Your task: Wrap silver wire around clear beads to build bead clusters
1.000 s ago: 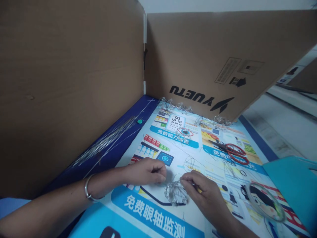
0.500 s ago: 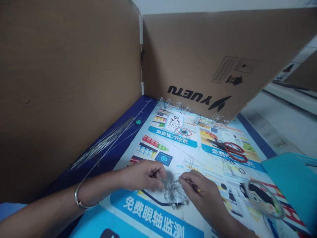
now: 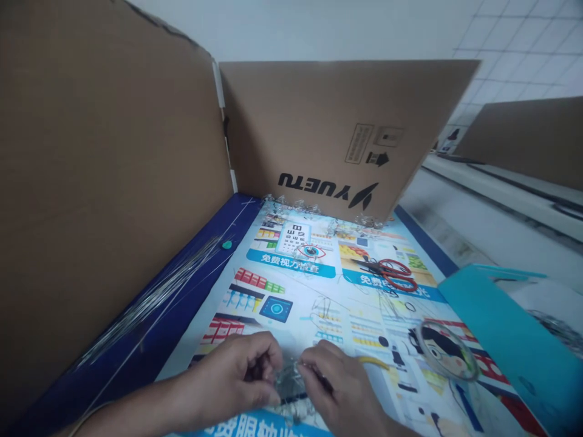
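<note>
View's swung right: poster-covered table point(image 3: 291, 291), cardboard walls point(image 3: 310, 127), scissors point(image 3: 379, 267), right hand point(image 3: 339, 383) pinching a wire bundle point(image 3: 288, 380), can't tell if left hand point(image 3: 239, 373) is.

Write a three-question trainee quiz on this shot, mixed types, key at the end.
1. Multiple choice: on the scissors, what colour are the handles? a) yellow b) red c) blue
2. True or false: the bundle of straight wires lies to the left of the scissors.
3. Fill in: the wire piece is between the left hand and the ____ hand.

Key: 1. b; 2. true; 3. right
</note>
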Tool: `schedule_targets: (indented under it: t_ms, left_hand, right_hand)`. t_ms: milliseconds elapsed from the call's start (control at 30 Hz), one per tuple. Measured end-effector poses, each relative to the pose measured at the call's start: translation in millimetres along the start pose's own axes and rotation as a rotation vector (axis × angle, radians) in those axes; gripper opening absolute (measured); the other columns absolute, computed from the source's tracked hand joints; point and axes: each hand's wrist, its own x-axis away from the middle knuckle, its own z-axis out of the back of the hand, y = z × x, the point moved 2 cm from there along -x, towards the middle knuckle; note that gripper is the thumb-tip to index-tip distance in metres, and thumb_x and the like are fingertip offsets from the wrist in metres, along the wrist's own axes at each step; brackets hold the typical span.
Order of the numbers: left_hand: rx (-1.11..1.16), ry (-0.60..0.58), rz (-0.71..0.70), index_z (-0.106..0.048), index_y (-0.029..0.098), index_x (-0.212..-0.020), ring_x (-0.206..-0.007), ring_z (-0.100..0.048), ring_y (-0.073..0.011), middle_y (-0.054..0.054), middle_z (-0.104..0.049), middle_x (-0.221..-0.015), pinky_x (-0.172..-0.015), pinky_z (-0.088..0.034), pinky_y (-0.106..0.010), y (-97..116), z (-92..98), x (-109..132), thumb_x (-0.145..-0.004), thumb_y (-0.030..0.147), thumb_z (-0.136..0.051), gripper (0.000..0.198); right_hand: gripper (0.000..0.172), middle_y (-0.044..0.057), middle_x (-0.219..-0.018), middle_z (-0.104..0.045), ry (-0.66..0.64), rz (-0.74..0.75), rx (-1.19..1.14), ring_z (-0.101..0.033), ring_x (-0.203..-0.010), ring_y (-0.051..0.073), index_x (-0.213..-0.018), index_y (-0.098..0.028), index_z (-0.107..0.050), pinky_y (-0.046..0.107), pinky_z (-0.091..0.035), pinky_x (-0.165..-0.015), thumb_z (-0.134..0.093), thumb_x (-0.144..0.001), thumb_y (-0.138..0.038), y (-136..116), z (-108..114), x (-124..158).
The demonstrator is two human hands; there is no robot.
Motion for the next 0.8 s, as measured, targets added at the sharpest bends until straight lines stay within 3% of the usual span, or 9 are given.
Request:
schedule_targets:
  t_ms: [133, 267, 467, 800]
  left_hand:
    - [0.063, -0.113, 0.008, -0.053, 0.017, -0.083, -0.073, -0.049, -0.0112, 0.003, -0.057, -0.078, -0.064, -0.039, -0.022, -2.4, 1.6, 1.7, -0.062, 0.006, -0.063, 0.026]
    - [0.134, -0.161, 0.010, -0.054, 0.016, -0.081, -0.070, -0.051, -0.0102, 0.002, -0.059, -0.077, -0.061, -0.039, -0.021, -12.8, 3.0, -1.6, -0.061, 0.003, -0.063, 0.025]
    - [0.313, -0.174, -0.013, -0.055, 0.015, -0.080, -0.065, -0.056, -0.0094, 0.001, -0.062, -0.074, -0.059, -0.042, -0.021, -29.3, 5.2, -13.1, -0.061, 0.010, -0.074, 0.027]
    - [0.550, -0.275, -0.057, -0.059, 0.013, -0.084, -0.066, -0.065, -0.0090, 0.001, -0.067, -0.074, -0.059, -0.049, -0.019, -43.9, 12.3, -22.8, -0.058, 0.010, -0.081, 0.034]
  right_hand:
    - [0.013, 0.000, -0.064, -0.056, 0.009, 0.017, -0.040, -0.054, -0.057, 0.011, -0.079, -0.019, -0.057, 0.021, -0.037, -0.052, -0.047, -0.087, -0.018, 2.6, -1.7, 2.0]
    - [0.012, 0.000, -0.065, -0.057, 0.060, 0.027, -0.081, -0.054, -0.059, 0.012, -0.079, -0.019, -0.058, 0.021, -0.038, -0.054, -0.048, -0.085, -0.018, 1.9, -3.8, 5.0]
    - [0.010, -0.002, -0.063, -0.056, -0.004, -0.180, -0.167, -0.052, -0.057, 0.011, -0.075, -0.021, -0.060, 0.021, -0.038, -0.055, -0.054, -0.082, -0.019, 6.1, -5.2, 3.1]
    - [0.014, -0.001, -0.066, -0.057, -0.095, -0.311, -0.321, -0.055, -0.059, 0.013, -0.073, -0.021, -0.060, 0.023, -0.042, -0.055, -0.051, -0.083, -0.024, 12.8, -5.6, -2.9]
